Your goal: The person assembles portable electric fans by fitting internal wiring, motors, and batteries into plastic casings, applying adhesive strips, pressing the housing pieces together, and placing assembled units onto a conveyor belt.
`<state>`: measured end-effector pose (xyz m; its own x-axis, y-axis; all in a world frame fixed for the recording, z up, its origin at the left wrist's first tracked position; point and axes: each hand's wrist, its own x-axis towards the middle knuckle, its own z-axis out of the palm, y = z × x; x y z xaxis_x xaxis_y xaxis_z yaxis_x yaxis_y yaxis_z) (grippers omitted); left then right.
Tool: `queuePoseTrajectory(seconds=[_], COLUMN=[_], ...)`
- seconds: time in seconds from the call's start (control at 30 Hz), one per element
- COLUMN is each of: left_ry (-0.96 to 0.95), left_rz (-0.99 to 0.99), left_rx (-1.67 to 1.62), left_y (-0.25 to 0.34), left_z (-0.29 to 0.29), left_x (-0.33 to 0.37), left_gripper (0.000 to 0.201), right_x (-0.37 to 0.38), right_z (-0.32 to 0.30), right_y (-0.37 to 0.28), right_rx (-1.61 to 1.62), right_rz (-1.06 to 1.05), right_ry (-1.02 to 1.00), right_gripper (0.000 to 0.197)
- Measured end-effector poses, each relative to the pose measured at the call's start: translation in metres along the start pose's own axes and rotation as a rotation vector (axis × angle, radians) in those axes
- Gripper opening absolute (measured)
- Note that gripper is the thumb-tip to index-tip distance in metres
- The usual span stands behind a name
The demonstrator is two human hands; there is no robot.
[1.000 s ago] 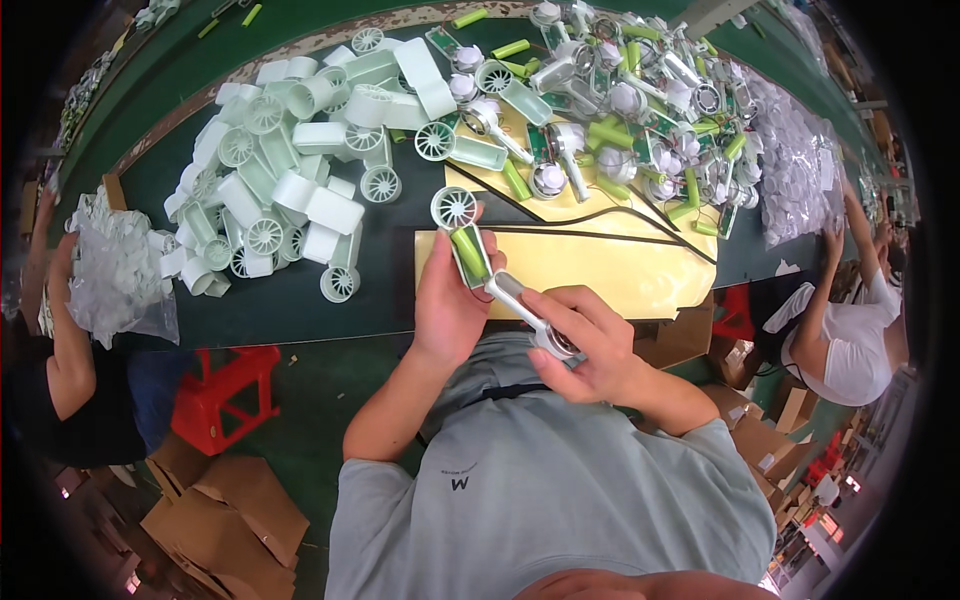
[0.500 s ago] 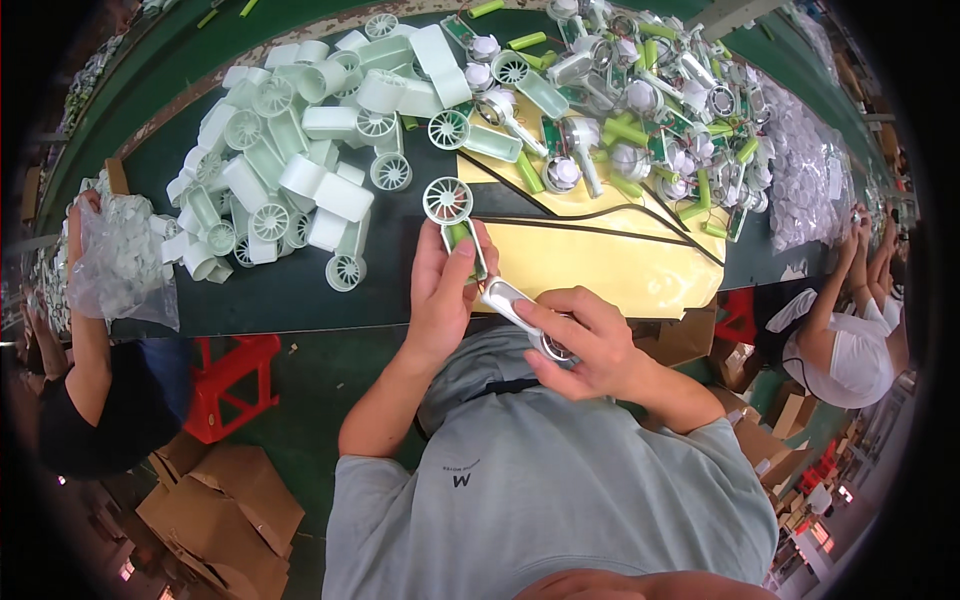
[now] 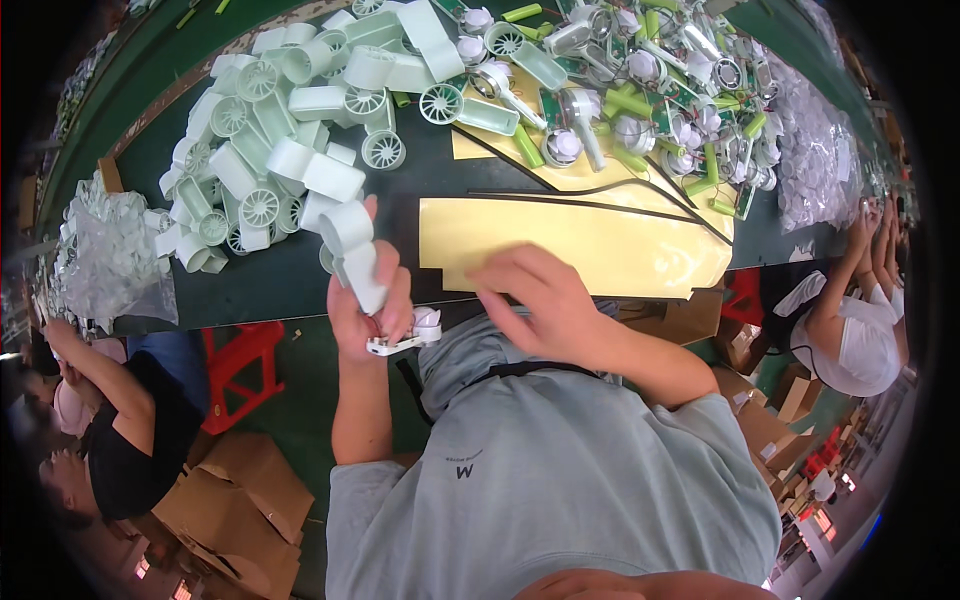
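Firstly, at the far left, we see a clear plastic bag (image 3: 115,250) with small pale pieces, lying on the tabletop (image 3: 425,175). Next to it is a loose pile of pale green shells (image 3: 280,150), probably left within easy reach of the left side. Then we come to the left hand (image 3: 352,328), which is closed around one pale green shell (image 3: 350,240), near the front edge. The shell is tilted, its closed back toward us; a white part (image 3: 405,335) hangs below the fingers, perhaps because a wire joins the two, but we cannot tell surely. The right hand (image 3: 535,300) is blurred, its fingers parted, and we see nothing in it. Behind it lies a yellow sheet (image 3: 600,255), maybe to protect the surface. Further right, we find a heap of white and green parts (image 3: 633,130), and beside it a bag of translucent pieces (image 3: 820,150).
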<state>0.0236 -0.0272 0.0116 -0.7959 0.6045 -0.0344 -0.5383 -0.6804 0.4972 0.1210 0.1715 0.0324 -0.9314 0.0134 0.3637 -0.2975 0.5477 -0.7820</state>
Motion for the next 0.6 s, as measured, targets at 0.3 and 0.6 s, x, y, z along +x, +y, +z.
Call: queuePoseTrajectory(seconds=[0.3,0.6], left_ry=[0.127,0.05], left_rz=[-0.025,-0.13], left_rx=[0.565,0.709], left_y=[-0.008,-0.006], left_z=[-0.019,-0.016], left_x=[-0.002,0.002], left_gripper=[0.019,0.028], right_x=[0.025,0.019], right_z=[0.038,-0.035], right_y=[-0.002,0.021], right_rx=[-0.322,0.218], right_rz=[0.177,0.286], right_ry=[-0.306,-0.267], right_gripper=[0.019,0.007])
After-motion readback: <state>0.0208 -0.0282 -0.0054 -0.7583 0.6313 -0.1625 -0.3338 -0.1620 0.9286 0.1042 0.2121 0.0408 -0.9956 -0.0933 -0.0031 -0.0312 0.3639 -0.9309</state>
